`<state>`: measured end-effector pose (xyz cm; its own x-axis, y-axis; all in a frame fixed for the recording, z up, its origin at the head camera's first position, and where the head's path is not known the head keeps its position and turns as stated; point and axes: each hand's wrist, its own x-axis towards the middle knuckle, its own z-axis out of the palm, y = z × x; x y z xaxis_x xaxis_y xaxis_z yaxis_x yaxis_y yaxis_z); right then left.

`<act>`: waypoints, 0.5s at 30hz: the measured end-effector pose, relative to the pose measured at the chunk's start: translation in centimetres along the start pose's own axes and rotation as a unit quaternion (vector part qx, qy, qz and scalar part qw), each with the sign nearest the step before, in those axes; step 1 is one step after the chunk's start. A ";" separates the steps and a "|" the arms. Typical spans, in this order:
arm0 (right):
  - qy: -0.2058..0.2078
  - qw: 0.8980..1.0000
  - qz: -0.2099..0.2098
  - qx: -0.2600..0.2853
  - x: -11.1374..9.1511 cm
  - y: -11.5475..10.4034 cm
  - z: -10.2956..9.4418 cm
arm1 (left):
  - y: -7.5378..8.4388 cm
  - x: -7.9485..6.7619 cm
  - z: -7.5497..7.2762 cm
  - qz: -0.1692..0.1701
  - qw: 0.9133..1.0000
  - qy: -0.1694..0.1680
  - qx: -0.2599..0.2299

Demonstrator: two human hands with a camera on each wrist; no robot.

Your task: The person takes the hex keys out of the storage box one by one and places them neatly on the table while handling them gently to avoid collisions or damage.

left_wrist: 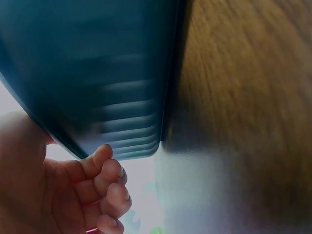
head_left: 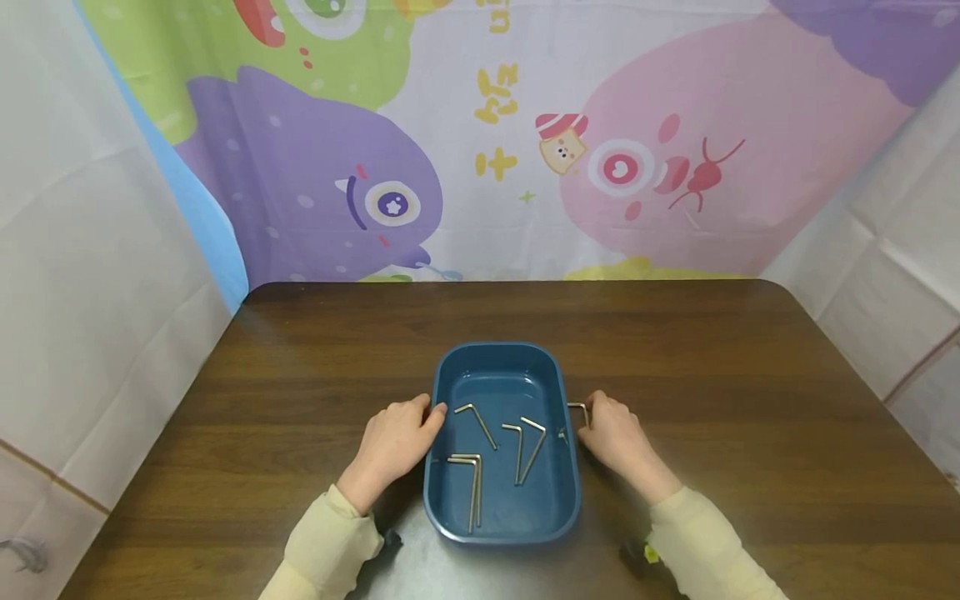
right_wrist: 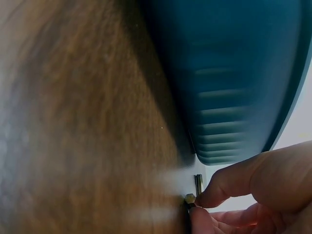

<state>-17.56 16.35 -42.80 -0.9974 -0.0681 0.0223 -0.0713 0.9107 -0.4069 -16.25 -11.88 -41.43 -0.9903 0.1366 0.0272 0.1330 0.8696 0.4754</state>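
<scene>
Blue tray (head_left: 504,540): five L-shaped metal keys (head_left: 519,457) inside. Right of tray: right hand (head_left: 619,435) pinching sixth key (head_left: 576,405). Left of tray: left hand (head_left: 395,438) gripping tray. Judged unfinished: one key outside.

A brown desk (head_left: 690,342) before a cartoon-printed cloth (head_left: 480,242), with pale coverings on both sides.
The desk has dark wood grain and rounded far corners, and a whitish sheen (head_left: 491,575) lies along its near part. The cloth hangs behind it, its print turned sideways: a purple creature (head_left: 322,167) and a green creature (head_left: 360,71) on the left, a pink creature (head_left: 675,100) on the right, yellow lettering (head_left: 496,163) between, and a blue strip (head_left: 198,212) down the left edge. White, creased coverings flank the desk at left (head_left: 90,233) and right (head_left: 892,208), each crossed low down by a brown line (head_left: 52,473). The light is soft and even.
</scene>
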 end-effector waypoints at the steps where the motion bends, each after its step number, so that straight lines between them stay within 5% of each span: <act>1: 0.000 1.000 -0.001 0.000 0.0 0.0 0.0 | 0.0 0.0 0.0 0.000 1.000 0.000 0.000; 15: -0.018 1.000 0.014 -0.003 -0.1 -0.1 -0.1 | -0.1 0.0 0.1 0.000 1.000 -0.001 -0.003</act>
<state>-17.49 16.34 -42.64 -0.9981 -0.0566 -0.0224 -0.0428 0.9148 -0.4016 -16.23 -11.93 -41.57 -0.9900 0.1387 0.0253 0.1336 0.8663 0.4813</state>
